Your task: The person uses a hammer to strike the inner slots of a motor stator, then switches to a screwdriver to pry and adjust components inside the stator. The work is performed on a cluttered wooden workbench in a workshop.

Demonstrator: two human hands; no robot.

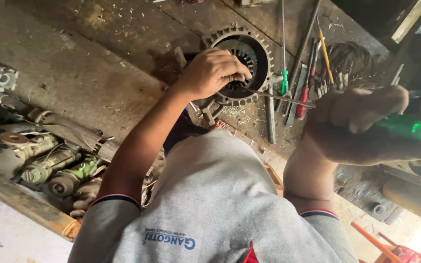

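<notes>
Left hand (210,72) on motor housing (242,63), right hand (354,124) gripping screwdriver (317,109)

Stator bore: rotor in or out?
Out. The stator bore is open, its inner slots visible; only the left hand and screwdriver shaft reach it.

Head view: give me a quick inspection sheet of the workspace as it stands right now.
Surface: dark, grimy workbench, with filings near the housing.
Job's things: round toothed motor housing lying flat; green-handled screwdriver, its shaft reaching to the housing rim.
Clutter: loose hand tools right of the housing; old motor parts piled at left.
Hands: left hand grips the housing rim; right hand is closed on the screwdriver handle.
Cables: tangle of wire beyond the tools.
Surroundings: pale floor lower left; orange frame lower right.
</notes>
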